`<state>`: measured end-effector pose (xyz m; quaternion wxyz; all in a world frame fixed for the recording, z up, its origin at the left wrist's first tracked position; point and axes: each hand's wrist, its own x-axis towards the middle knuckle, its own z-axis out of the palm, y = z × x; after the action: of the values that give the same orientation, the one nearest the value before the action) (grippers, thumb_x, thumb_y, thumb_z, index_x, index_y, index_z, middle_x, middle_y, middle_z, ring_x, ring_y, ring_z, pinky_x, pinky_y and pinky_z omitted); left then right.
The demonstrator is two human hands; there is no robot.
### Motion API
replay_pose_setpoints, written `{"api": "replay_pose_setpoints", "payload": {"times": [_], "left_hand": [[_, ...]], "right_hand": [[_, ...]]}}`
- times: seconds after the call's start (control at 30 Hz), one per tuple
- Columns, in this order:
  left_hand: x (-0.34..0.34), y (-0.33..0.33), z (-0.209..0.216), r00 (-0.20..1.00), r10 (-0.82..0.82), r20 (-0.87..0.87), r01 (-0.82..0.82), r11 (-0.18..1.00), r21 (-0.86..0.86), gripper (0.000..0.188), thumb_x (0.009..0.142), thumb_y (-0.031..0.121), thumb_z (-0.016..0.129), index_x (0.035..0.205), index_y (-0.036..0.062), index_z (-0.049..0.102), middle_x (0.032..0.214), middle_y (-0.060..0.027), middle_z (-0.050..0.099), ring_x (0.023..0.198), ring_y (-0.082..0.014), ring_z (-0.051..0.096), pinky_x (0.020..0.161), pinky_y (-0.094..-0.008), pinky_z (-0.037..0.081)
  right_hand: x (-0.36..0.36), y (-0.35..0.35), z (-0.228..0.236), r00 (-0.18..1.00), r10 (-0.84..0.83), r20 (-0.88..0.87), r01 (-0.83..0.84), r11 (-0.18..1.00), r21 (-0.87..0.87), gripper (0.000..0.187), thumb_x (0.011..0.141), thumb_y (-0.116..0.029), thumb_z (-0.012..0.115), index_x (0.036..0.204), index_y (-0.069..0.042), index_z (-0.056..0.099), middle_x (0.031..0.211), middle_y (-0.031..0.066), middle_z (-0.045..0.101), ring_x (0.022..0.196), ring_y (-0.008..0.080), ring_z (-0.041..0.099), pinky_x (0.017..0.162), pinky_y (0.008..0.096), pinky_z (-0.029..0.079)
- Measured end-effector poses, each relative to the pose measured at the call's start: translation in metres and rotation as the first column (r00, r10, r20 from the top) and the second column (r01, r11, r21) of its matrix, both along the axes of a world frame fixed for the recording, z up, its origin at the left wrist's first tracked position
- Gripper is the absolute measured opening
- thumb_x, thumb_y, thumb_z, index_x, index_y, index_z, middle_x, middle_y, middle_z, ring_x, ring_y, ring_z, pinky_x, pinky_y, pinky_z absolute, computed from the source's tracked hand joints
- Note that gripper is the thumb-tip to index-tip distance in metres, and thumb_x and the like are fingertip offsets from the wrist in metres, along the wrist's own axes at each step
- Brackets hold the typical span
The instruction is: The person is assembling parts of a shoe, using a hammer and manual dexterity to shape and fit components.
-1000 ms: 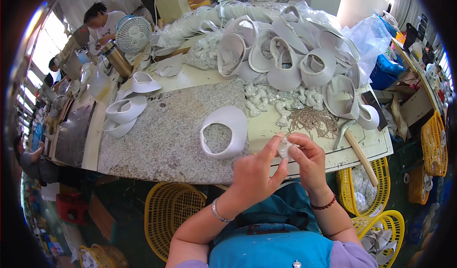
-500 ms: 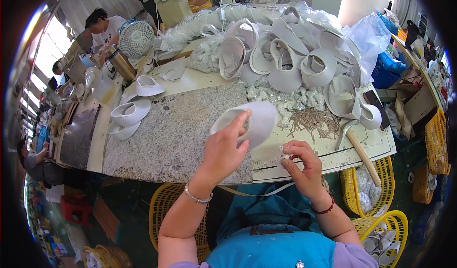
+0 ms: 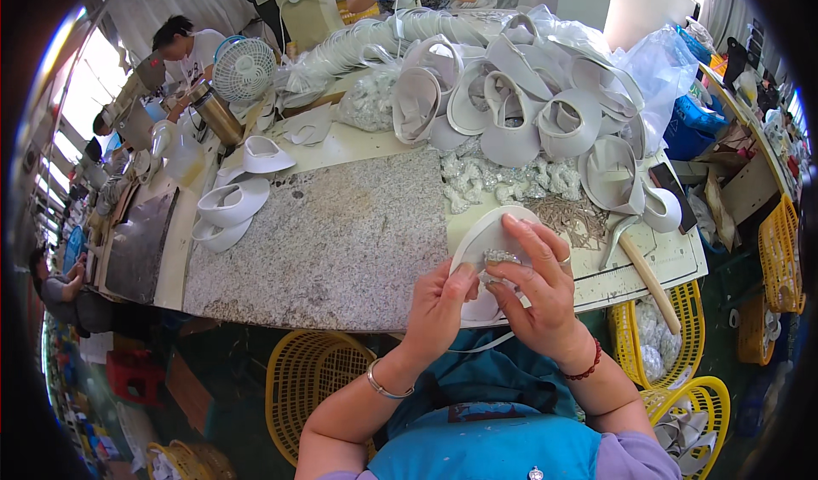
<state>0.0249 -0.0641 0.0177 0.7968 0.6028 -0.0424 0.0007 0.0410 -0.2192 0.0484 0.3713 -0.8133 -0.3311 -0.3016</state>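
Over the table's front edge, my left hand [image 3: 441, 305] is closed on the rim of a white shoe upper [image 3: 490, 233], thumb at its inner side. My right hand [image 3: 537, 288] pinches a small sparkly ornament [image 3: 498, 263] between thumb and fingers, against the inside of the upper, with one finger laid along its top edge. The fingers partly hide the ornament and the upper's lower part. More sparkly ornaments [image 3: 464, 178] are heaped just beyond my hands, next to a pile of thin brown strips [image 3: 579, 216].
White uppers [image 3: 511, 131] pile up at the back; several more [image 3: 232, 203] rest on the left. A hammer [image 3: 652, 284] lies at the right edge by a dark flat bar [image 3: 673, 195]. A fan [image 3: 243, 69] stands far left. Yellow baskets [image 3: 311, 378] flank me below. Co-workers sit beyond.
The upper has come right and nearer, turned more upright in my left hand. My right hand has risen to meet it, bringing the ornament against it.
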Motion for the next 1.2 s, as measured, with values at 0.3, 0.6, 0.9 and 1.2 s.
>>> {"api": "replay_pose_setpoints", "payload": {"times": [0.3, 0.6, 0.9, 1.2], "left_hand": [[0.002, 0.01, 0.006, 0.98, -0.021, -0.2, -0.03, 0.968, -0.249, 0.028, 0.096, 0.023, 0.047, 0.107, 0.0011, 0.061, 0.09, -0.003, 0.063, 0.075, -0.0053, 0.054, 0.067, -0.0197, 0.045], [-0.005, -0.004, 0.0, 0.997, 0.073, -0.016, -0.074, 0.997, -0.033, 0.023, 0.089, 0.009, 0.061, 0.109, -0.0021, 0.061, 0.096, -0.0041, 0.065, 0.083, -0.0062, 0.056, 0.072, -0.021, 0.047], [-0.016, -0.017, 0.001, 0.991, 0.035, -0.128, -0.067, 0.965, -0.253, 0.022, 0.092, 0.009, 0.056, 0.11, -0.0017, 0.059, 0.097, -0.0038, 0.064, 0.086, -0.0066, 0.056, 0.076, -0.0221, 0.047], [-0.021, -0.017, -0.001, 0.981, 0.012, -0.193, -0.082, 0.929, -0.361, 0.02, 0.09, 0.008, 0.058, 0.108, -0.0021, 0.06, 0.096, -0.0055, 0.064, 0.084, -0.0082, 0.059, 0.073, -0.0236, 0.05]], "right_hand": [[-0.011, -0.024, -0.008, 0.98, 0.195, -0.028, -0.19, 0.893, -0.408, 0.021, 0.069, -0.008, 0.068, 0.09, -0.008, 0.062, 0.113, 0.0061, 0.058, 0.111, 0.0295, 0.05, 0.09, 0.0373, 0.041], [-0.024, -0.028, 0.011, 0.894, 0.3, -0.334, -0.214, 0.939, 0.27, 0.026, 0.077, 0.001, 0.066, 0.103, -0.001, 0.062, 0.106, 0.016, 0.06, 0.079, 0.0209, 0.063, 0.055, 0.0272, 0.049], [-0.014, -0.008, -0.005, 0.959, 0.017, -0.284, 0.017, 0.993, 0.117, 0.028, 0.075, -0.002, 0.068, 0.102, -0.001, 0.063, 0.083, 0.0123, 0.058, 0.068, 0.0256, 0.056, 0.058, 0.0336, 0.046], [-0.01, -0.002, -0.01, 0.969, -0.088, -0.232, 0.102, 0.994, 0.048, 0.022, 0.072, -0.005, 0.069, 0.092, -0.001, 0.06, 0.075, 0.0112, 0.057, 0.063, 0.0263, 0.056, 0.053, 0.034, 0.044]]}}
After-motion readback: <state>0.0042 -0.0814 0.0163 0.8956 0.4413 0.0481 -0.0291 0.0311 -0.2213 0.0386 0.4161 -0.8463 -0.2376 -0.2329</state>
